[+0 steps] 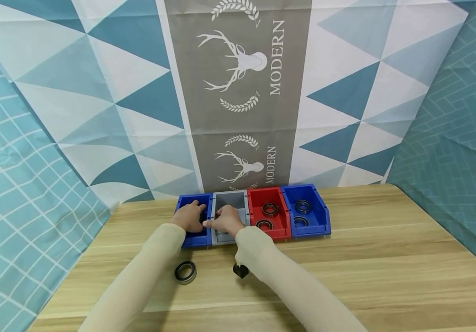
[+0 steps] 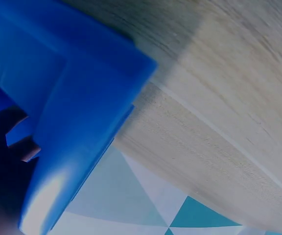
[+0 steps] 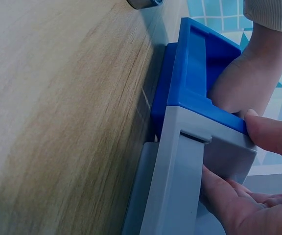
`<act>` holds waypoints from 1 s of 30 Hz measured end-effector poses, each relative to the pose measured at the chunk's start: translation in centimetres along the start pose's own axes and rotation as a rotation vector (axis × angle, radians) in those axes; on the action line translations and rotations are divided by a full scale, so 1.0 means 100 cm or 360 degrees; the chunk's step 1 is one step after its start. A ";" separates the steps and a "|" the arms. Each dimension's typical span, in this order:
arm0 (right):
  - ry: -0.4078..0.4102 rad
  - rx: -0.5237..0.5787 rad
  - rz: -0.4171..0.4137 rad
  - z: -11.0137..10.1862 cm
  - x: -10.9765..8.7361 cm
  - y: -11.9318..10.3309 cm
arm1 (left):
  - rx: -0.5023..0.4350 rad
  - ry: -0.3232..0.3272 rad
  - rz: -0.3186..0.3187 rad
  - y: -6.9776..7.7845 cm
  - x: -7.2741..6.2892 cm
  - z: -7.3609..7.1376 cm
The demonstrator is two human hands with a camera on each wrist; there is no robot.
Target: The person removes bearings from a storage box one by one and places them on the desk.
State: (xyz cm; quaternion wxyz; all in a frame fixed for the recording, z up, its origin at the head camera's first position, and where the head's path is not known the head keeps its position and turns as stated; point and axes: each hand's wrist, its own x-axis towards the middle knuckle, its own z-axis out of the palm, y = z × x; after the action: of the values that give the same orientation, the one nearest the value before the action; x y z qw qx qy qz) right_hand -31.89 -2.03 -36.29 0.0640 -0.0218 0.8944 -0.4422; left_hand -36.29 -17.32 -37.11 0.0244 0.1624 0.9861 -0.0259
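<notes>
Left blue bin [image 1: 196, 240]: here it sits on the tabletop [image 1: 387, 253], end of the row on the person's left, side to side with the grey bin [image 1: 223, 238].
Long axis: front to back, low lip towards the person, back end towards the patterned cloth [image 1: 244, 106].
Nearer hand: the left hand [image 1: 189, 216], no contest; it's down inside the blue bin, so the walls stand around it.
Left fingers: two tips peek out darkly in the left wrist view; whether they're clamped on anything, I can't tell.
Right hand [image 1: 227, 220]: just across the shared rim, thumb over that edge, fingers curled inside the grey bin, clamped about its side wall by the look of it.
Blue bin's direction from the right hand: straight to the left, thumb touching the seam between the two.
Looks: smooth blue plastic, a bright gleam along one side, front wall cut low, upright on its base.
Loose ring [image 1: 186, 280]: dark-faced, metal-edged, lying flat in front of the blue bin, apart from both hands.
</notes>
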 end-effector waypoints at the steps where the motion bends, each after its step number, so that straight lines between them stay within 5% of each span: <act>1: 0.0002 0.0000 0.0001 0.000 0.000 0.000 | -0.0004 -0.0002 -0.0003 0.000 0.000 0.000; 30: 0.0021 -0.0004 0.0009 0.002 0.000 0.000 | -0.0204 -0.0209 -0.0196 0.004 0.007 0.002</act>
State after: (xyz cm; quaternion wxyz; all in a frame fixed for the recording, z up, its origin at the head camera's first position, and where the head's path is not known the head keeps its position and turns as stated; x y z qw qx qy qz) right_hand -31.90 -2.23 -36.41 0.0592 -0.0164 0.8955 -0.4409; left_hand -36.81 -16.71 -37.32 0.0975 0.0976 0.9901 0.0251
